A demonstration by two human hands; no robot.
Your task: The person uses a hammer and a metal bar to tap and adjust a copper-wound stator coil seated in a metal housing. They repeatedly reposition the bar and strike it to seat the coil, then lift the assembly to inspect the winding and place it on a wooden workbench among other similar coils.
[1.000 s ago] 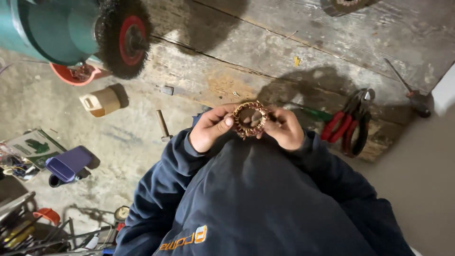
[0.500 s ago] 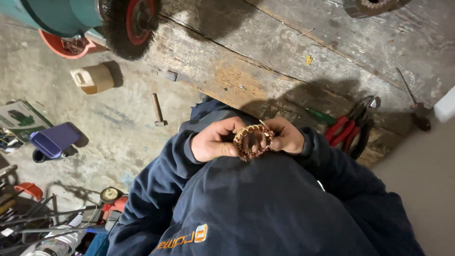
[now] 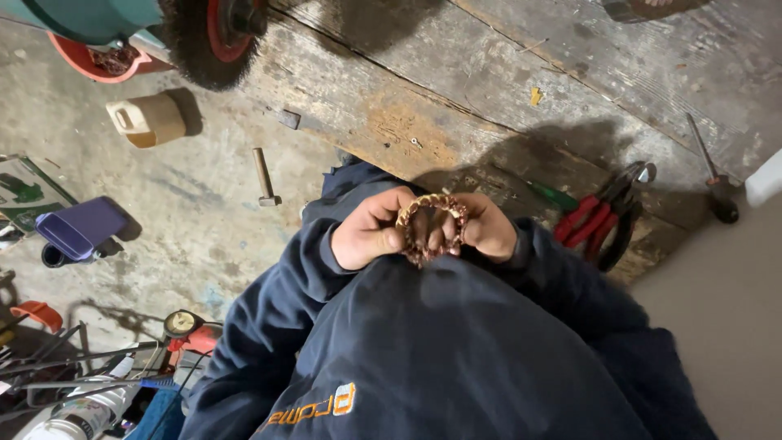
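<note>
Both hands, left hand (image 3: 371,232) and right hand (image 3: 489,228), pinching copper-wound ring (image 3: 430,228) by bench (image 3: 505,90) front edge, red pliers (image 3: 599,222) just beside.

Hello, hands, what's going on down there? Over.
Left hand and right hand both gripping copper wire ring. Held close to chest, above workbench. Pliers beside, nothing blocking.

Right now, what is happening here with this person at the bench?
A person in a dark blue sweatshirt holds a ring-shaped copper winding in both hands, close to the chest. The left hand grips its left side and the right hand its right side. In front lies a worn wooden bench with red-handled pliers and a screwdriver on it. A wire brush wheel sits at the bench's left end, and a hammer lies on the concrete floor.
</note>
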